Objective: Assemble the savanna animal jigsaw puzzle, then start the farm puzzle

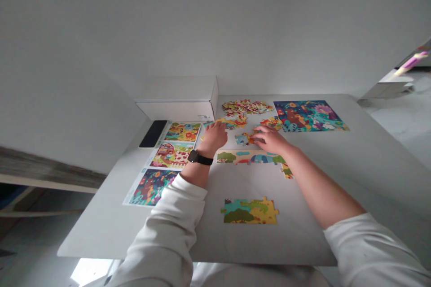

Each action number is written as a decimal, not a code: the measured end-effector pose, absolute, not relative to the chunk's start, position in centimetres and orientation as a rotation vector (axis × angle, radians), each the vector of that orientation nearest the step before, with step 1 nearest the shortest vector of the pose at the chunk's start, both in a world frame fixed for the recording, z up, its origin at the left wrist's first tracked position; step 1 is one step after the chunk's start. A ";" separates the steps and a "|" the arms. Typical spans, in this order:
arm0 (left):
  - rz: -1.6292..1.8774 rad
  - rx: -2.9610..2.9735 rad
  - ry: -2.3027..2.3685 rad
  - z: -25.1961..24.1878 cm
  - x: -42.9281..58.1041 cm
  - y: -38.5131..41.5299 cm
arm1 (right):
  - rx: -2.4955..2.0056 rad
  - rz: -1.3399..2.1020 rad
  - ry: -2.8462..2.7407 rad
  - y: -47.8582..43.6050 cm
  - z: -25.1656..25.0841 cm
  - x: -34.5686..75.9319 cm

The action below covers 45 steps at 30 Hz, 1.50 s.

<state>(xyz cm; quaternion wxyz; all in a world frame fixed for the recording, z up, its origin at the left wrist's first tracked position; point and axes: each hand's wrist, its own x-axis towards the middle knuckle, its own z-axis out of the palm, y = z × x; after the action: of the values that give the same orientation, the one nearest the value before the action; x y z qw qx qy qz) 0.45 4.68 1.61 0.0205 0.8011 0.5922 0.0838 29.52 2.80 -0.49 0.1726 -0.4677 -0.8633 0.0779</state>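
My left hand [216, 135], with a black watch [199, 158] on its wrist, reaches down by loose puzzle pieces [237, 122]. Its fingers curl downward, and whatever lies under them is hidden. My right hand [270, 139] has its fingertips closed on the orange edge of a puzzle piece [249, 138], beside a light blue part. Below both hands lies a joined puzzle strip [249, 157] with trees and an elephant, its right end turning down at a corner. Closer to me is a separate joined section [249, 211] with a green crocodile and a bush.
A heap of puzzle pieces [247, 106] lies at the back. Right of it is a finished dark blue puzzle [310, 115]. On the left are a reference sheet with three pictures [171, 154], a black phone [153, 134] and a white box [178, 98] against the wall.
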 end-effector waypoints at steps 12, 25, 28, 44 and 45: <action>0.179 2.459 1.823 1.9 -0.6 4.6 | -1.398 0.099 -2.364 3.2 -1.5 30.1; 0.039 2.589 1.514 1.7 1.4 3.8 | -1.271 0.080 -2.361 3.4 -1.9 30.4; 0.065 2.577 1.541 2.1 1.2 3.7 | -1.211 0.070 -2.417 3.1 -1.8 30.1; 0.161 2.235 2.070 4.2 -6.6 6.7 | -1.301 0.045 -2.349 3.5 -2.0 30.6; 0.149 2.165 2.136 4.4 -7.5 6.9 | -1.301 0.041 -2.347 3.4 -2.1 30.6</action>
<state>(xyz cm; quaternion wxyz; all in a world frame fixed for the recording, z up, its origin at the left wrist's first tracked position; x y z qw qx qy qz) -7.53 6.92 4.41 0.0481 0.7102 0.7007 0.0487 30.62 3.44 -2.06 0.2270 -0.4722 -0.8516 0.0147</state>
